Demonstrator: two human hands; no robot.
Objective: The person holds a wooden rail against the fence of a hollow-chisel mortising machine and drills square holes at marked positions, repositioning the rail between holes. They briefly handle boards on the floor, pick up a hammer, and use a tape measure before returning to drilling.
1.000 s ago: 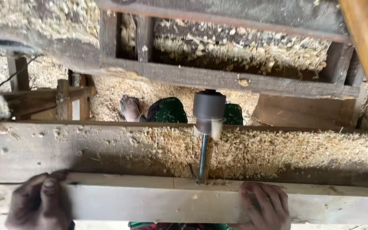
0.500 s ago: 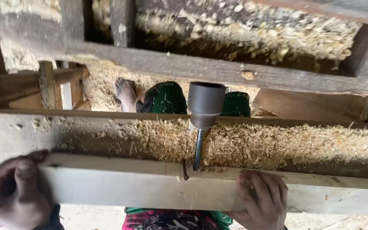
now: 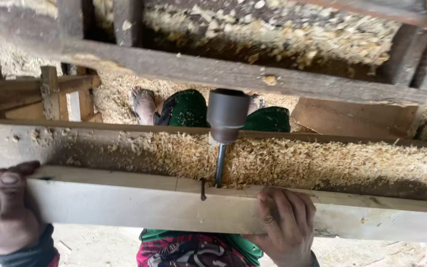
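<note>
Pale wooden plank [image 3: 139, 207] being gripped at both ends of my reach.
I am clamping my left hand [image 3: 7, 210] and right hand [image 3: 286, 225] around it; a drill bit [image 3: 220, 165] is standing just above my right fingers.

Sawdust-strewn bench [image 3: 50, 148] — pale plank [image 3: 139, 205] on it.

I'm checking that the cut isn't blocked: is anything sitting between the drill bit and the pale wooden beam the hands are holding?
Nothing visible. The drill bit meets the beam directly, beside a dark slot. Left hand and right hand grip off to the sides; wood shavings lie behind.
</note>
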